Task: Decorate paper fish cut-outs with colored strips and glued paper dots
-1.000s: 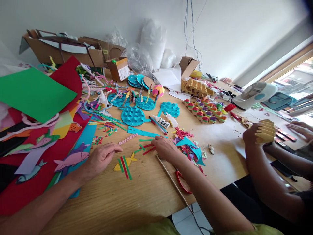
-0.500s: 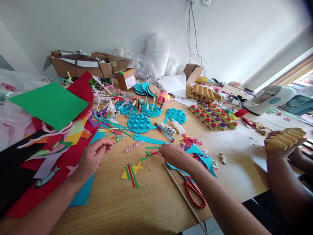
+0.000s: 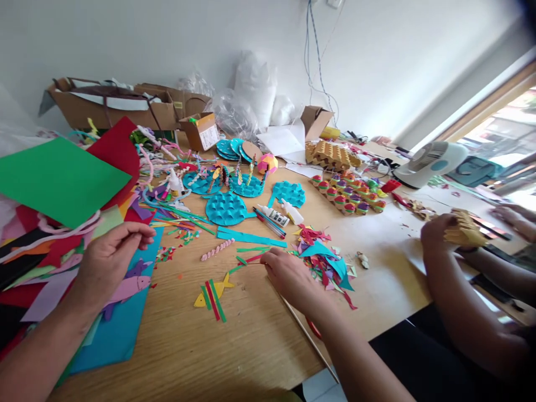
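Note:
My left hand point(image 3: 109, 255) hovers over the coloured paper at the left, its fingers curled in and thumb pressed to them; anything held there is hidden. My right hand point(image 3: 288, 274) is low over the table, fingertips pinched together beside narrow red and green paper strips point(image 3: 254, 258). What it grips is too small to make out. A thin wooden stick point(image 3: 307, 338) runs out from under that hand. Scissors lie mostly behind my right forearm, one red handle point(image 3: 312, 328) showing. Between my hands is a yellow paper fish point(image 3: 213, 293) with green and red strips across it.
Red and blue paper scraps point(image 3: 324, 257) lie right of my right hand. Glue bottles point(image 3: 292, 212), pens and turquoise egg-carton pieces point(image 3: 226, 208) are beyond. At the right, a co-worker's hands point(image 3: 435, 231) hold a yellowish egg carton point(image 3: 464, 229). A white fan point(image 3: 431, 162) stands behind.
The view has turned slightly right. My left hand has moved left over the coloured paper. My right hand stays by the strips, its forearm now covering more of the scissors. The co-worker's carton has shifted left.

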{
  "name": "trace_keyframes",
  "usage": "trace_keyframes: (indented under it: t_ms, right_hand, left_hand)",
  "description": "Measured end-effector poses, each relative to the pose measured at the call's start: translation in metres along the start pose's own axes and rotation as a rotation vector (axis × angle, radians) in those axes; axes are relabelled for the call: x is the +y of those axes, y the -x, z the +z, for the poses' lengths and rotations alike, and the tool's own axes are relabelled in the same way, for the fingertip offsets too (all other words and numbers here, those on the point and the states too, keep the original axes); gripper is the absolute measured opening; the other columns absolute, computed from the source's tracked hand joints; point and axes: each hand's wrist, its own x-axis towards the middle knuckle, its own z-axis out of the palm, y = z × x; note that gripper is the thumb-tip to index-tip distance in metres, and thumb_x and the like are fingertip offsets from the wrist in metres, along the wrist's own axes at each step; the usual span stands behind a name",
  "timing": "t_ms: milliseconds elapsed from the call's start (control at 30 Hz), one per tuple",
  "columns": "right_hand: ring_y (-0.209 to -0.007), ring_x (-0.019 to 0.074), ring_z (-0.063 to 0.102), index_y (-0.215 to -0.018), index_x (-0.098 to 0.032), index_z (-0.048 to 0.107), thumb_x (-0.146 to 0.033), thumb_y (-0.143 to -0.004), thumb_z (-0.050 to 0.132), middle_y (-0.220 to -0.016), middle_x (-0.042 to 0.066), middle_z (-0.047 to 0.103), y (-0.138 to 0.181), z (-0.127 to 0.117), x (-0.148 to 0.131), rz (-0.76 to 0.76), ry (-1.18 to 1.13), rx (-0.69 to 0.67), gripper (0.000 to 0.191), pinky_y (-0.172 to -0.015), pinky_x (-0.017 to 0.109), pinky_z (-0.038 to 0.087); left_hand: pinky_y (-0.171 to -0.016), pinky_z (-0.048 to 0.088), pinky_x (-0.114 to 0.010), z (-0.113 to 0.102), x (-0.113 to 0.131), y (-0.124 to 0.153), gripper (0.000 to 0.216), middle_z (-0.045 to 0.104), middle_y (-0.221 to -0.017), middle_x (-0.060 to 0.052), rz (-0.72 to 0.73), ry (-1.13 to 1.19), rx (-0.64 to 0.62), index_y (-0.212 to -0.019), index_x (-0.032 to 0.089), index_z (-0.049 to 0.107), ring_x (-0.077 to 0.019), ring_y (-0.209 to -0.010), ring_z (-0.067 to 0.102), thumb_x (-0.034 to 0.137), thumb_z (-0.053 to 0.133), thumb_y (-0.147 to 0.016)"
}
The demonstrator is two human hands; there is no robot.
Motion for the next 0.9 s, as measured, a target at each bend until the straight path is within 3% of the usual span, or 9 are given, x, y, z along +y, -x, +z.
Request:
trace_keyframes:
  t_ms: [167, 333, 533, 733, 900]
  right_hand:
    - [-0.071, 0.0169, 0.059, -0.089, -0.02, 0.057, -0.008, -0.077, 0.039, -0.09, 0.006, 0.062, -0.015, 0.021, -0.01, 0.072, 0.054, 0.014, 0.025, -0.053, 0.024, 0.032]
    - [-0.075, 0.0179, 0.059, -0.091, -0.022, 0.056, -0.011, -0.079, 0.041, -0.09, 0.004, 0.064, -0.018, 0.025, -0.012, 0.061, 0.02, 0.027, 0.022, -0.056, 0.023, 0.034]
    - [-0.073, 0.0187, 0.059, -0.089, -0.02, 0.059, -0.011, -0.08, 0.039, -0.086, 0.006, 0.064, -0.019, 0.026, -0.011, 0.069, -0.031, 0.055, 0.024, -0.056, 0.024, 0.035]
    - [-0.079, 0.0136, 0.058, -0.092, -0.022, 0.063, -0.019, -0.084, 0.042, -0.096, 0.003, 0.064, -0.015, 0.01, 0.014, 0.084, -0.147, 0.156, 0.022, -0.063, 0.02, 0.037]
    - [-0.07, 0.0122, 0.058, -0.087, -0.02, 0.065, -0.017, -0.08, 0.048, -0.076, 0.001, 0.066, -0.006, -0.004, 0.031, 0.099, -0.358, 0.275, 0.018, -0.064, 0.02, 0.037]
  left_hand:
    - [-0.066, 0.048, -0.023, 0.014, 0.018, 0.01, 0.018, 0.064, -0.077, 0.002, 0.148, -0.199, -0.195, -0.08, 0.023, 0.06, -0.0149, -0.071, 0.059, 0.03, 0.045, -0.074]
    - [-0.067, 0.05, -0.024, 0.019, 0.026, 0.016, 0.017, 0.062, -0.076, 0.003, 0.154, -0.186, -0.231, -0.079, 0.025, 0.06, -0.0138, -0.065, 0.057, 0.029, 0.045, -0.074]
    - [-0.066, 0.049, -0.022, 0.02, 0.012, 0.017, 0.018, 0.062, -0.082, 0.004, 0.148, -0.219, -0.27, -0.085, 0.026, 0.06, -0.0137, -0.069, 0.057, 0.029, 0.045, -0.076]
    - [-0.059, 0.048, -0.02, 0.02, 0.005, 0.016, 0.016, 0.064, -0.081, 0.004, 0.164, -0.223, -0.299, -0.083, 0.027, 0.059, -0.0142, -0.07, 0.059, 0.029, 0.045, -0.076]
    - [-0.044, 0.045, -0.017, 0.019, 0.004, 0.015, 0.018, 0.064, -0.082, 0.003, 0.048, -0.243, -0.355, -0.087, 0.028, 0.058, -0.0152, -0.072, 0.06, 0.03, 0.044, -0.075]
